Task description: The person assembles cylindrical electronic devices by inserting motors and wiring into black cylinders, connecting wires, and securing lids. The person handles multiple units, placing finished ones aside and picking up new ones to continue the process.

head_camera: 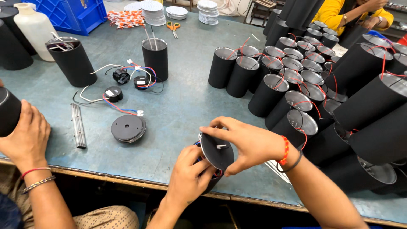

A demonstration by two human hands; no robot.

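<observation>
Two bare hands work at the near edge of a blue-grey tabletop (186,106). The right hand (250,144) has its grip closed on a round black disc (217,152), fingers pinching its upper rim and thumb beneath, holding it tilted. The left hand (190,178) has its grip wrapped around a black cylinder (214,180) just below the disc, mostly hidden by both hands, with red and blue wires showing at its mouth. To the left lies another black disc (128,128) flat on the tabletop, beside a metal bar (78,125) and small black parts with coloured wires (127,80). To the right, many black cylinders (305,85) with red wires stand and lie packed together. At far left another person's hand (26,135) rests against a black cylinder (8,111).
</observation>
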